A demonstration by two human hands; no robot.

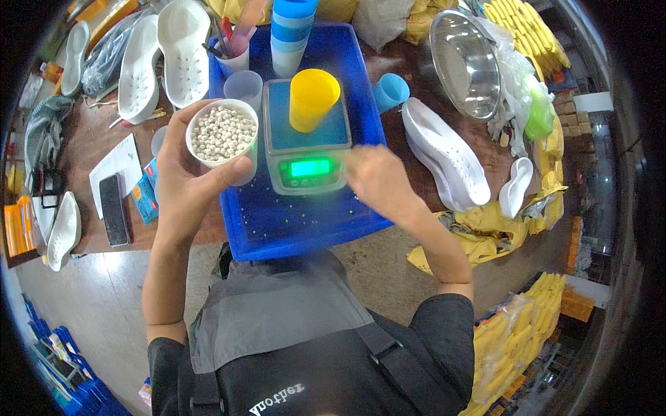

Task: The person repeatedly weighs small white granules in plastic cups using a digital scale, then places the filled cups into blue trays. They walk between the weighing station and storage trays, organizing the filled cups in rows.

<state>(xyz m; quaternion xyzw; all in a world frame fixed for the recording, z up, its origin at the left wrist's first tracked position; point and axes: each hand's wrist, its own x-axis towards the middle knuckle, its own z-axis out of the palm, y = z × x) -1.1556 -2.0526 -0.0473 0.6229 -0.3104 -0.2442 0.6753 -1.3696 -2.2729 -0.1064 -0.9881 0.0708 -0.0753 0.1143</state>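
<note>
My left hand (184, 182) is wrapped round a white cup (220, 161) full of small off-white pellets (222, 133), held to the left of the digital scale (307, 148). The scale has a lit green display, and an upright yellow cup (313, 100) rests on its platform; what that cup holds is hidden. Beside the scale's right front corner is my right hand (378, 179), its fingers smeared by motion. Whether they touch the scale or pinch anything is unclear. Under the scale lies a blue tray (305, 232) with a few scattered pellets.
Behind the scale are stacked blue and white cups (288, 41) and a translucent cup (244, 88). A blue cup (391, 91), a steel bowl (466, 66) and a white shoe sole (444, 156) stand right. To the left lie more soles (184, 55) and a phone (113, 211).
</note>
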